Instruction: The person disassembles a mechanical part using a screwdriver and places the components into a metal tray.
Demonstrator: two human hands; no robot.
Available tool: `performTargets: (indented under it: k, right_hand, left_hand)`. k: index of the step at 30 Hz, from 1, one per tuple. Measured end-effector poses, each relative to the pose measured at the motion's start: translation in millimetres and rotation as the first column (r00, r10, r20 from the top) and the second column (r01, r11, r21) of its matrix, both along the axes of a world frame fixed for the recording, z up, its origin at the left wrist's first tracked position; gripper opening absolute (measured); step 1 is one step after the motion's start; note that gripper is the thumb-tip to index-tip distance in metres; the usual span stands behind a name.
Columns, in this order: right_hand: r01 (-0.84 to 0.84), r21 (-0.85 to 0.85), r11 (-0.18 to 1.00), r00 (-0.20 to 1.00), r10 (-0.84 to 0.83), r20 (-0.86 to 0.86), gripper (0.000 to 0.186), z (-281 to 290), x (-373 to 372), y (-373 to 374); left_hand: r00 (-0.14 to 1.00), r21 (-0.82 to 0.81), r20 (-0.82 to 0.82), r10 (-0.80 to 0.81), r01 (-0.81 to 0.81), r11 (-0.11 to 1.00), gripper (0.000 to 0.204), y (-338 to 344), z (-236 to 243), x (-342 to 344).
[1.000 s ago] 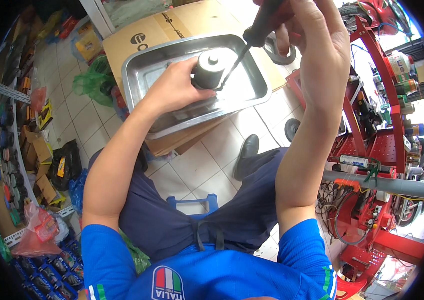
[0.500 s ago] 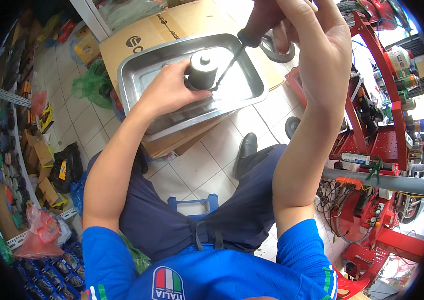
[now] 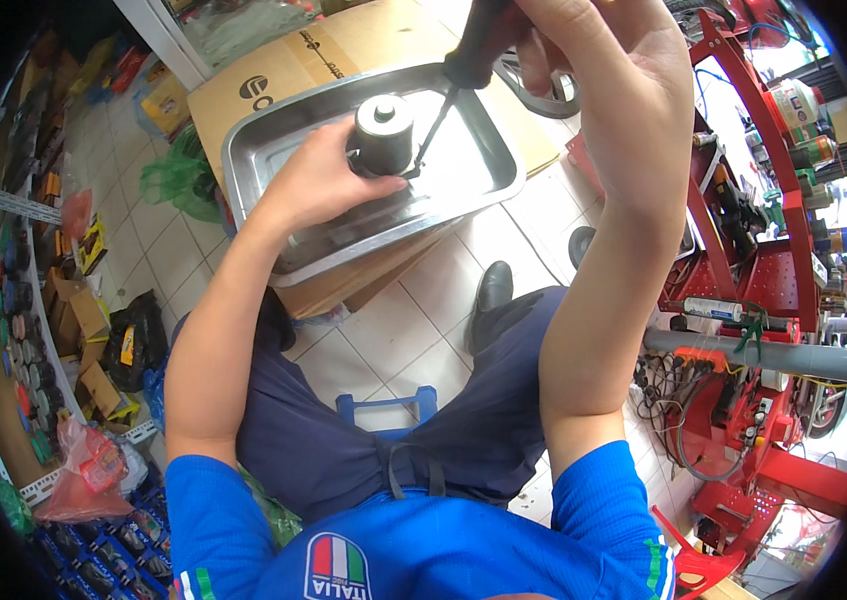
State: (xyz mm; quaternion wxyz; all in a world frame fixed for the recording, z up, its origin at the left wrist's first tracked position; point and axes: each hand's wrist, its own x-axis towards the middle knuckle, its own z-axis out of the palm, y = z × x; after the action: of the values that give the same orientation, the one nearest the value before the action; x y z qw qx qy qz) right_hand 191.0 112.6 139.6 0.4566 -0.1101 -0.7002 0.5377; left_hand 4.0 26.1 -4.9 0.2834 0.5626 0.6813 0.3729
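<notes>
My left hand is closed around a dark metal cylinder with a shiny round end and a small stub on top, which looks like a small electric motor. It is held upright over a shallow metal tray. My right hand, partly cut off by the top edge, grips a screwdriver by its dark handle. The shaft slants down and left, and its tip lies close beside the cylinder's lower right side, near my left thumb. Whether the tip touches a screw cannot be made out.
The tray rests on a cardboard box. A dark ring-shaped item lies on the cardboard behind my right hand. Red racks with bottles stand at right, shelves with goods at left. A green plastic bag sits beside the box.
The cylinder, my left hand and the screwdriver have shifted a little to the left over the tray. The screwdriver's tip stays by the cylinder's lower side, and both grips hold.
</notes>
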Motion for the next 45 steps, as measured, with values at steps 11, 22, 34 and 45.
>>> performTargets:
  k: [11, 22, 34, 45]
  right_hand:
    - [0.227, 0.039, 0.973, 0.967, -0.23, 0.107, 0.03, 0, -8, -11]
    - [-0.007, -0.055, 0.998, 0.997, 0.011, 0.076, 0.028, 8, -5, -5]
    - [0.116, 0.047, 0.992, 0.992, -0.118, 0.041, 0.046, -11, -14, 6]
    - [0.135, -0.049, 0.99, 0.985, -0.129, 0.119, 0.05, -11, -12, 5]
  left_hand:
    - [0.999, -0.063, 0.04, 0.017, -0.014, 0.998, 0.068, 1, -2, -7]
    - [0.999, -0.012, 0.04, -0.017, 0.018, 1.0, 0.063, 4, -4, -5]
    - [0.995, 0.073, 0.062, -0.084, 0.079, 0.994, 0.069, 6, -13, -9]
    - [0.997, 0.007, 0.073, -0.037, 0.037, 0.999, 0.064, 0, -3, -3]
